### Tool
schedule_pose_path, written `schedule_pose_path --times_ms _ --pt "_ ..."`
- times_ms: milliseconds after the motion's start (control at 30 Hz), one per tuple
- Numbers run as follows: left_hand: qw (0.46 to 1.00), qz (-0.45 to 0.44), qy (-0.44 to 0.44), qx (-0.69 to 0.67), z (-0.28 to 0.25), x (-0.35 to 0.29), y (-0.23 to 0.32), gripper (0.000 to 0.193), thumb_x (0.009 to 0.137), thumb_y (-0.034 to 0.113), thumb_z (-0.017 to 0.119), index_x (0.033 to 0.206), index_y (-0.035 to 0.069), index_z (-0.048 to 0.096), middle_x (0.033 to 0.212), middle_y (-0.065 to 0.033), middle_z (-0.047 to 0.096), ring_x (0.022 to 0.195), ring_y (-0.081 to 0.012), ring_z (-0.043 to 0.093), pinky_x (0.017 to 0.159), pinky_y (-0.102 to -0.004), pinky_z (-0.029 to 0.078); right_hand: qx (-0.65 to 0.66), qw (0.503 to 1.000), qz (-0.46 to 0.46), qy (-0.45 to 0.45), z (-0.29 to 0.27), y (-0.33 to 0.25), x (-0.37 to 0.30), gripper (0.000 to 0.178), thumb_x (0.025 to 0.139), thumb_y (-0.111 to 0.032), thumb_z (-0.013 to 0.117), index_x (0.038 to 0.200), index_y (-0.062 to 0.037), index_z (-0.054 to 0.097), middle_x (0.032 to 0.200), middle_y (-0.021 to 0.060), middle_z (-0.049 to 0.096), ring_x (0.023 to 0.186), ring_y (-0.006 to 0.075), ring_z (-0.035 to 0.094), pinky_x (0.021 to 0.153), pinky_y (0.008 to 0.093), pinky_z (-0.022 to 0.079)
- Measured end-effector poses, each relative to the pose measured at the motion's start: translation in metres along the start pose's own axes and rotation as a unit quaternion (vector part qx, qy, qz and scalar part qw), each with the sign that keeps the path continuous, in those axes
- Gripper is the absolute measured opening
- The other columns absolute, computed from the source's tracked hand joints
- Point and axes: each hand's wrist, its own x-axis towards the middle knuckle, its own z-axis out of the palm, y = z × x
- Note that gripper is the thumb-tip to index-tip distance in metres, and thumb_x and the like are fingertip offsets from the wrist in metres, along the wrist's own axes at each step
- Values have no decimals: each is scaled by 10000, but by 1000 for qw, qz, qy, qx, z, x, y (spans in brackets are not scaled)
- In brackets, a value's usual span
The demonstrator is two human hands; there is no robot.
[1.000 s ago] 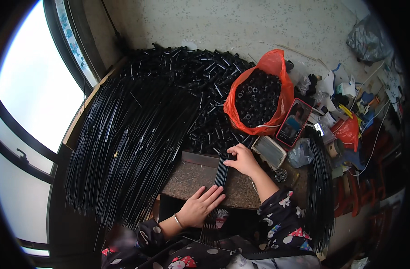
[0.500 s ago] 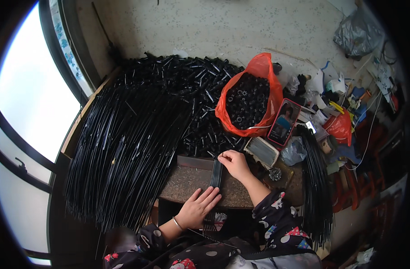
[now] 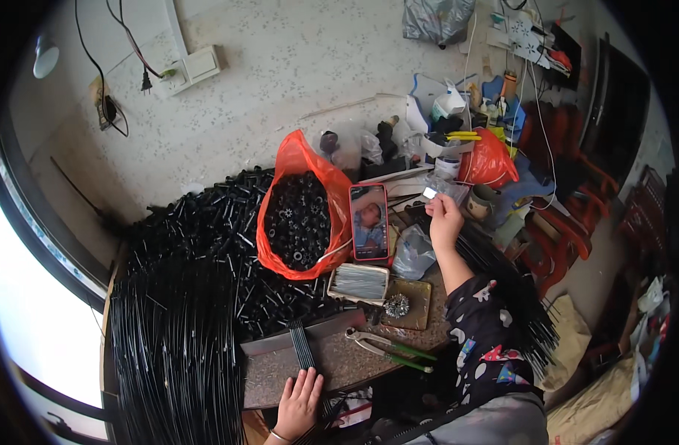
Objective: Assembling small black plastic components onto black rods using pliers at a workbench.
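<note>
The fingers (image 3: 301,383) of the left hand (image 3: 296,408) lie flat and slightly parted, pressing a narrow, ribbed strip of slim black rods (image 3: 302,345) onto the speckled tabletop (image 3: 269,384), on the near side of the orange bag (image 3: 299,154). To the bag's right, the right hand (image 3: 443,221) is raised, thumb and fingertips drawn together (whether they pinch anything, I cannot tell).

The strip's far end crosses a straight, flat bar (image 3: 336,323), also nearer than the bag. Just near-right of the bag sit an oblong box (image 3: 358,300) of fine grey pins and a spiky, round metallic cluster (image 3: 397,305); nearer than these rest pincers (image 3: 397,345) with smooth green handles. A red-edged phone (image 3: 370,222) stands at the bag's right side.

The thin, crinkled bag brims with toothed black rings (image 3: 299,219); short glossy tubes (image 3: 198,222) heap to its left.
</note>
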Motion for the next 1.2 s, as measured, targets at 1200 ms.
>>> schedule_pose_path --times_ms 1200 --pt "996 -27 -10 -89 -17 -14 -8 585 787 150 406 1347 21 297 1412 -154 277 1304 -287 277 1047 -419 220 -258 762 -285 -521 44 -65 -158 62 765 -86 595 809 -42 594 775 106 530 764 291 558 643 375 464"
